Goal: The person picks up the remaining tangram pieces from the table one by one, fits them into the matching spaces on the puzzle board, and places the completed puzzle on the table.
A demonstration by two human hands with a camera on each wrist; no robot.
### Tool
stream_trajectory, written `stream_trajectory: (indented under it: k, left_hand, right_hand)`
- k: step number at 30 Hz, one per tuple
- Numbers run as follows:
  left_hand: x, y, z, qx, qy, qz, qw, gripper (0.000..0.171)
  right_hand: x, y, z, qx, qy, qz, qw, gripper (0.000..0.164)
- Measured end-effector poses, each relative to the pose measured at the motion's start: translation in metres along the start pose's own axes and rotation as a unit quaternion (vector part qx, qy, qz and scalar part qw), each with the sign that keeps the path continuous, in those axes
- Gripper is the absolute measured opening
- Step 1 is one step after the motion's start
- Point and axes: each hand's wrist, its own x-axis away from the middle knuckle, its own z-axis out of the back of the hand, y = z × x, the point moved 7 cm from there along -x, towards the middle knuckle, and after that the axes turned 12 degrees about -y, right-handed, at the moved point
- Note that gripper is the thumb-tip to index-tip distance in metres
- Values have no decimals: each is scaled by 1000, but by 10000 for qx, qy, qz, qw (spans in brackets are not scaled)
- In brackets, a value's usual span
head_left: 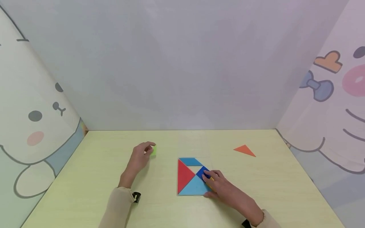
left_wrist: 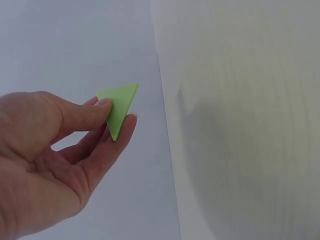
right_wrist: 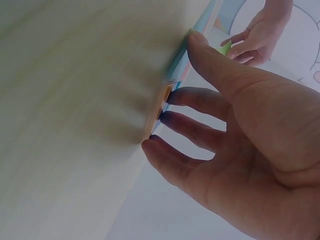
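Observation:
My left hand (head_left: 140, 155) pinches a light green triangle tile (left_wrist: 119, 106) between thumb and fingers, held above the table at the left. At the centre, flat tangram tiles lie edge to edge: a red triangle (head_left: 183, 176), a light blue triangle (head_left: 194, 187), a blue parallelogram (head_left: 189, 161) and a dark blue square (head_left: 201, 172). My right hand (head_left: 225, 190) rests over their right side. Its fingertips touch the square and a mostly hidden yellow-orange tile (head_left: 212, 179); its thumb is at the light blue triangle's edge. A table-coloured triangular gap shows between parallelogram, red triangle and square.
An orange triangle tile (head_left: 245, 150) lies apart on the right of the pale wooden table (head_left: 85, 190). A plain grey wall (head_left: 182, 69) stands behind the table, with cartoon-printed panels on both sides.

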Motion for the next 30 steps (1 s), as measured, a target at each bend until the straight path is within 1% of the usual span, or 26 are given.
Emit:
stream_trajectory:
  k: [6,13,17,21,27,30]
  left_hand:
    - [-1,8,-8,29,-104,-55,9999,21]
    - [-5,22,-20,55,-266,-208,9994,18]
    - [-7,30,-28,-18,-372,-330,9988,17]
    - [-9,36,-36,-62,-499,-343,9981,17]
    - [-12,45,-48,30,-624,-577,9964,17]
    - [-12,49,-54,86,-741,-662,9950,18]
  right_hand:
    - [0,0,0,58,41,64,10000,60]
    - [0,0,1,29,84,104,9999,60]
    - [0,0,2,13,108,117,9999,60]
    - [0,0,2,-7,104,112,9999,59]
    - [0,0,2,-26,131,119,9998,59]
    - [-1,1,1,-50,137,112,9998,59]
